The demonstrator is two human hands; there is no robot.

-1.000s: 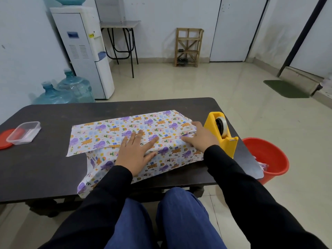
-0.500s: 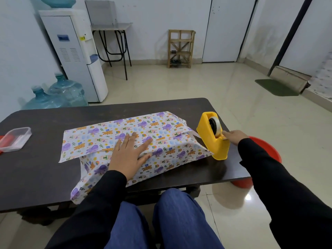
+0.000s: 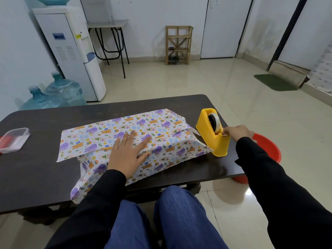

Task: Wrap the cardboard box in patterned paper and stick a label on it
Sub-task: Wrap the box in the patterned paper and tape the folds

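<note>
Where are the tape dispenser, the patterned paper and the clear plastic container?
tape dispenser [image 3: 208,135], head view, on its yellow side wall.
patterned paper [image 3: 107,132], head view, on the top flap.
clear plastic container [image 3: 15,139], head view, on its lid.

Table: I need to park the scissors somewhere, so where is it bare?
Bare table lies between the clear plastic container and the patterned paper, and along the far edge. The right end is crowded by the yellow tape dispenser and the right hand.

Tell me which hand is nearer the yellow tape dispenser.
Right. The right hand is at the yellow tape dispenser, fingers at its cutter end; the left hand lies flat on the patterned paper, apart from it.
</note>
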